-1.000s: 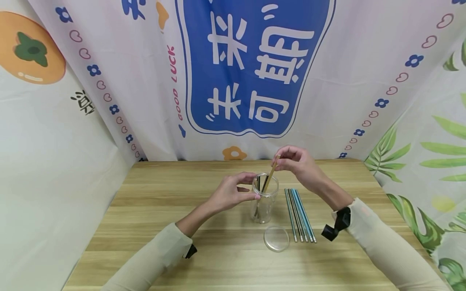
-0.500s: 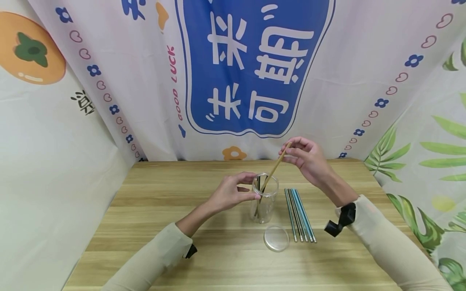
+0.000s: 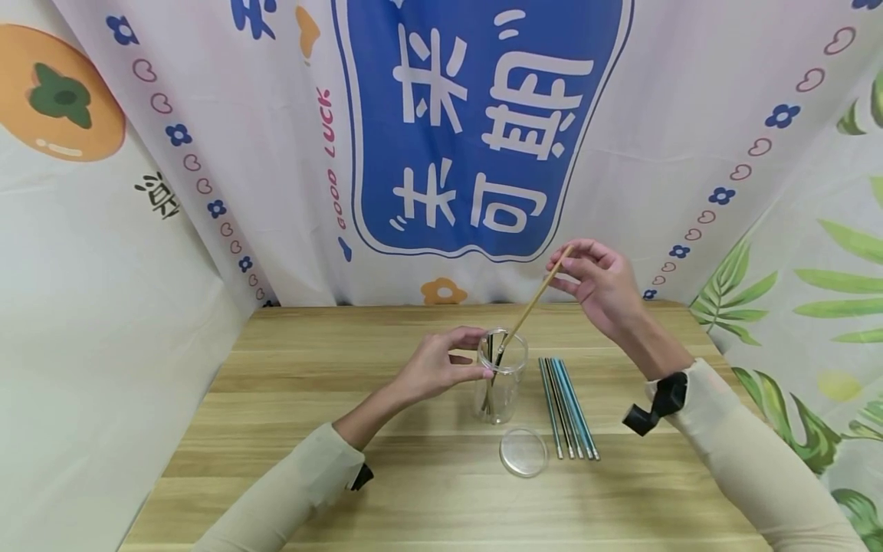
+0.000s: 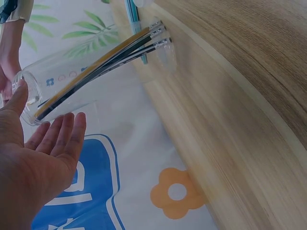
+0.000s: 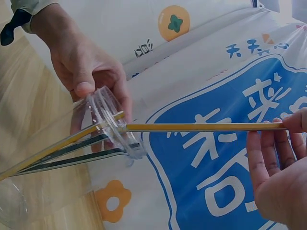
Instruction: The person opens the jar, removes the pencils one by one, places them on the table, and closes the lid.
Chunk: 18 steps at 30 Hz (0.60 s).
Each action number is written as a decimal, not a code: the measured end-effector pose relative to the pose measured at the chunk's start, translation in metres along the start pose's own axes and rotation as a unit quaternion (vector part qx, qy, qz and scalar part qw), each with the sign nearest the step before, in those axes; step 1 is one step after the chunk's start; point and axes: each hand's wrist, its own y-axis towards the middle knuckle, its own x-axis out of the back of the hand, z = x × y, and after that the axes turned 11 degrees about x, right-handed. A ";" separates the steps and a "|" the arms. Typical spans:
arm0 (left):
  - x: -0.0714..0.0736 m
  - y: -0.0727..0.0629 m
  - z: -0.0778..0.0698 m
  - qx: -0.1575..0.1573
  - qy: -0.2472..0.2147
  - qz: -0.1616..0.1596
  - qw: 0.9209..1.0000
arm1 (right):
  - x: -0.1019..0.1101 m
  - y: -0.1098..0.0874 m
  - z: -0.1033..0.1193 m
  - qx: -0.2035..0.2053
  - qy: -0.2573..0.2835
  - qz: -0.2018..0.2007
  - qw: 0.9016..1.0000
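My left hand (image 3: 441,362) grips a clear jar (image 3: 509,395) near its rim, thumb on one side and fingers on the other. The jar stands upright on the table in the head view. My right hand (image 3: 599,284) pinches the upper end of a yellow pencil (image 3: 538,300). That pencil slants up out of the jar; its metal eraser end (image 5: 123,127) is at the jar's mouth in the right wrist view. Another yellow pencil (image 5: 57,144) and dark pencils (image 5: 81,160) lean inside the jar.
A row of several blue and dark pencils (image 3: 567,410) lies on the wooden table (image 3: 303,399), right of the jar. Nearer me lies a round clear lid (image 3: 523,452). A printed curtain (image 3: 621,192) hangs behind the table's far edge.
My right hand has moved up and to the right, drawing the yellow pencil most of the way out of the jar. The left hand and jar have stayed in place.
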 end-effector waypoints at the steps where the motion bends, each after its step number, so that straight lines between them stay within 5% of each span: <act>1: 0.000 0.000 0.000 0.000 0.000 0.000 1.000 | 0.000 0.001 0.002 0.006 0.002 -0.001 1.000; 18: -0.001 0.001 0.000 0.004 -0.003 0.005 1.000 | 0.013 0.014 0.040 0.071 0.028 -0.058 0.995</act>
